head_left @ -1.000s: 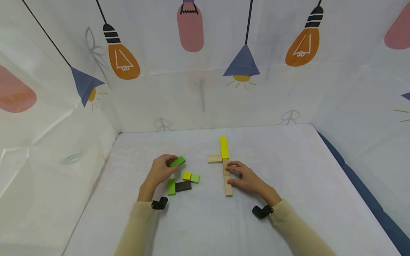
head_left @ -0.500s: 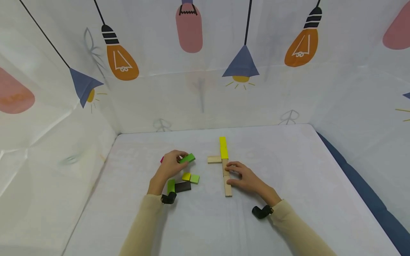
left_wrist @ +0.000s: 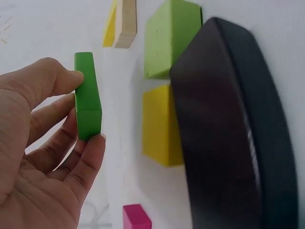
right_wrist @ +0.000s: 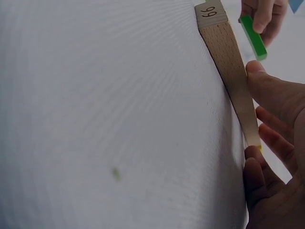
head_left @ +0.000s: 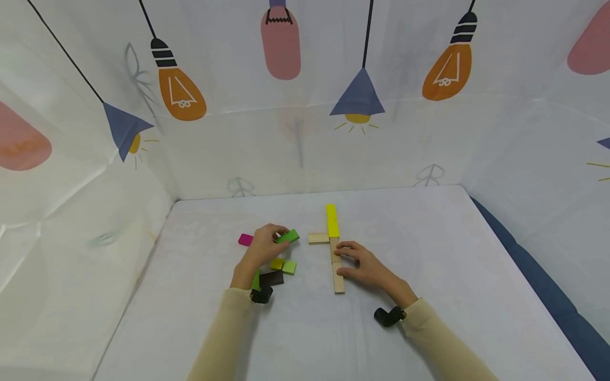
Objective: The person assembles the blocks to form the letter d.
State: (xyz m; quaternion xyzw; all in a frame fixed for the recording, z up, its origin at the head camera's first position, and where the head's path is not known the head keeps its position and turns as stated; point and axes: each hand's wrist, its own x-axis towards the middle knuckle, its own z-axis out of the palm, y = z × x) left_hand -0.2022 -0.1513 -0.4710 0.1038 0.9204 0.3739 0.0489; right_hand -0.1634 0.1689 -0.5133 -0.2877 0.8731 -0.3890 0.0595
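Note:
My left hand (head_left: 261, 247) pinches a green wooden block (left_wrist: 89, 95) between thumb and fingers, held above the white table. To its right lies a straight row: yellow (head_left: 332, 219) at the far end, then two plain wooden blocks (head_left: 339, 280) end to end. A third plain block (head_left: 319, 238) sticks out left from the row. My right hand (head_left: 369, 267) rests along the row's right side, thumb and fingertips right at the plain blocks. In the right wrist view, the end of a plain block (right_wrist: 212, 14) bears a number.
Below the left hand lie a dark block (head_left: 271, 278), a small yellow block (head_left: 277, 264), a light green block (head_left: 289, 268) and a green block (head_left: 256, 280) partly covered by the wrist. A magenta block (head_left: 245, 239) lies left of the hand. Printed cloth walls surround the table.
My left hand has carried the green block rightward toward the row, uncovering the magenta block while its wrist now covers part of the other green one. The right hand stays in place.

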